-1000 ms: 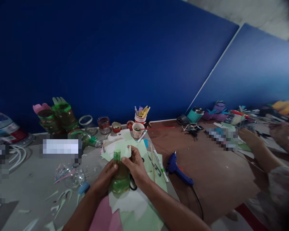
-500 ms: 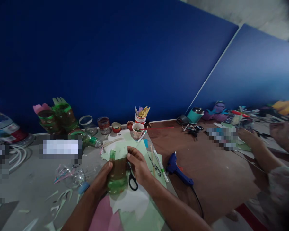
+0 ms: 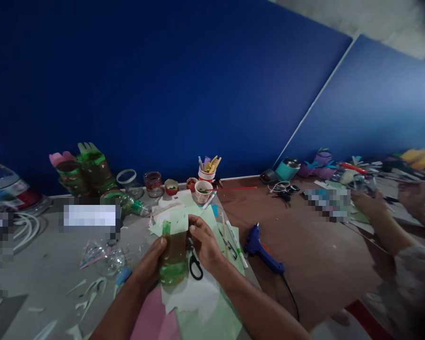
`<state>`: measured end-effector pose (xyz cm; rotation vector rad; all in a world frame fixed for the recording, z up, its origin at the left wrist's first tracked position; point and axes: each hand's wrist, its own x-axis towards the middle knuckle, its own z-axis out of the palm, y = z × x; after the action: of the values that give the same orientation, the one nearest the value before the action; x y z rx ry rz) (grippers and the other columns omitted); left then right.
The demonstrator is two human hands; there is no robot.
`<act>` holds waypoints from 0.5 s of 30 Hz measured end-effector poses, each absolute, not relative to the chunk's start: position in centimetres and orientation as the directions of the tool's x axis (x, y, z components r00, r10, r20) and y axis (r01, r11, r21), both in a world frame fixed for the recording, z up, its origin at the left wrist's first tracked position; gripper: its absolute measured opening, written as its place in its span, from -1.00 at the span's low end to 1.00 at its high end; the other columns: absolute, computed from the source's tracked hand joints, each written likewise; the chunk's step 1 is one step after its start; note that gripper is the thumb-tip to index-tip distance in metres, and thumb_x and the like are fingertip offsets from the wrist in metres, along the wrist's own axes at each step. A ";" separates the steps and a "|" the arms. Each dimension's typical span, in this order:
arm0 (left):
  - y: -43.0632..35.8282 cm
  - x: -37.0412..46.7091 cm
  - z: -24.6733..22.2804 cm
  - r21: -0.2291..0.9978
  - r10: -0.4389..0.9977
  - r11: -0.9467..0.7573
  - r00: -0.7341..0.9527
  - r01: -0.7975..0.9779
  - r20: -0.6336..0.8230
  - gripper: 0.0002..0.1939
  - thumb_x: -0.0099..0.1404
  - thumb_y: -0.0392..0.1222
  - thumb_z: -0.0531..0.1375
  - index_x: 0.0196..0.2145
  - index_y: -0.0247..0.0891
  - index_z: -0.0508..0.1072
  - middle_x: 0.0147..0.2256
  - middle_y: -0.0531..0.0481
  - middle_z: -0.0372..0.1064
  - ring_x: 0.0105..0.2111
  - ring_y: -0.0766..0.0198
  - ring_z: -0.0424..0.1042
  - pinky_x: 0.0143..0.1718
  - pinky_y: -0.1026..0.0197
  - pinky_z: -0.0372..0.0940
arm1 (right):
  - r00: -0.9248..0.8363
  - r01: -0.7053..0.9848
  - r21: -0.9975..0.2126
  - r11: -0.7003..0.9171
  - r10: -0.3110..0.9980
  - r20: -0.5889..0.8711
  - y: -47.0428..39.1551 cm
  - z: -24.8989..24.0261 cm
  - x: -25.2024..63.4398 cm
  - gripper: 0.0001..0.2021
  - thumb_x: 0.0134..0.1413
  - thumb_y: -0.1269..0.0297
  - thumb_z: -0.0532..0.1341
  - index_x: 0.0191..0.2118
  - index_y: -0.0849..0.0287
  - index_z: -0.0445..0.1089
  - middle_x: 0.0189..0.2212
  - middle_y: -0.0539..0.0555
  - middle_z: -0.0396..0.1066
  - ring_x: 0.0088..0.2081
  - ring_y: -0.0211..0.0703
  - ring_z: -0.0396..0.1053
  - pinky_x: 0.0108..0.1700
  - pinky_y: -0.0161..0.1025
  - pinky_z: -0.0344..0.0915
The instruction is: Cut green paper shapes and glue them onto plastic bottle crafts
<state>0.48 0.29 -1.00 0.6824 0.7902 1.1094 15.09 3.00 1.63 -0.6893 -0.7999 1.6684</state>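
Green paper (image 3: 179, 223), now flatter (right hand (image 3: 204, 242) pinching it), crosses the bottle (image 3: 173, 257) the left hand (image 3: 149, 260) grips.

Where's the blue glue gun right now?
In the head view, the blue glue gun lies right of centre on the brown tabletop, beside the green-and-white marker.

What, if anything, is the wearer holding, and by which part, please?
The left hand holds the green container by its left side; the right hand pinches pale paper at its right edge.
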 end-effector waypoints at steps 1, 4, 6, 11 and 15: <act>0.3 0.5 -1.1 0.816 0.953 0.290 0.231 -0.500 -0.197 -0.49 0.11 0.12 0.24 -0.11 -0.32 0.50 -0.26 -0.18 0.53 -0.23 0.00 0.47 -0.23 0.10 0.35 | -0.215 -0.565 -0.812 -0.149 0.976 -0.030 2.9 1.8 15.1 -0.68 -0.14 0.20 0.29 -0.17 0.12 0.40 -0.33 0.02 0.44 -0.39 -0.22 0.33 -0.40 -0.33 0.21; 0.4 0.5 -1.4 0.853 0.965 0.249 0.197 -0.458 -0.175 -0.54 0.13 0.04 0.25 -0.10 -0.32 0.49 -0.21 -0.18 0.52 -0.19 0.03 0.46 -0.23 0.15 0.34 | -0.189 -0.530 -0.840 -0.113 0.982 -0.013 2.8 2.2 14.8 -0.69 -0.18 0.21 0.33 -0.22 0.11 0.40 -0.32 0.01 0.45 -0.32 -0.18 0.35 -0.26 -0.28 0.26; 0.5 0.4 -1.6 0.875 0.970 0.236 0.164 -0.422 -0.182 -0.57 0.13 0.03 0.26 -0.13 -0.31 0.49 -0.20 -0.17 0.52 -0.19 0.04 0.46 -0.25 0.18 0.33 | -0.171 -0.519 -0.849 -0.094 0.985 -0.004 2.7 2.5 14.7 -0.69 -0.20 0.21 0.35 -0.24 0.10 0.40 -0.34 -0.01 0.45 -0.31 -0.18 0.36 -0.20 -0.25 0.26; 0.5 0.4 -1.8 0.872 0.965 0.255 0.166 -0.418 -0.202 -0.56 0.10 0.04 0.28 -0.15 -0.30 0.50 -0.22 -0.17 0.52 -0.19 0.02 0.47 -0.30 0.18 0.34 | -0.122 -0.494 -0.867 -0.065 0.993 -0.005 2.5 2.5 14.6 -0.69 -0.19 0.17 0.34 -0.23 0.08 0.41 -0.34 -0.02 0.44 -0.27 -0.16 0.36 -0.19 -0.25 0.28; 0.6 0.3 -2.2 0.880 0.966 0.252 0.153 -0.403 -0.207 -0.57 0.09 0.02 0.29 -0.13 -0.28 0.50 -0.16 -0.18 0.51 -0.14 0.00 0.45 -0.26 0.18 0.35 | -0.108 -0.502 -0.863 -0.053 0.994 0.002 2.5 2.4 14.5 -0.62 -0.24 0.18 0.38 -0.20 0.09 0.39 -0.31 -0.01 0.45 -0.27 -0.14 0.36 -0.17 -0.22 0.28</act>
<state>0.26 0.58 -2.17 0.7726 0.9208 1.1364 14.47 2.50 2.35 -0.7748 -0.8675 1.5088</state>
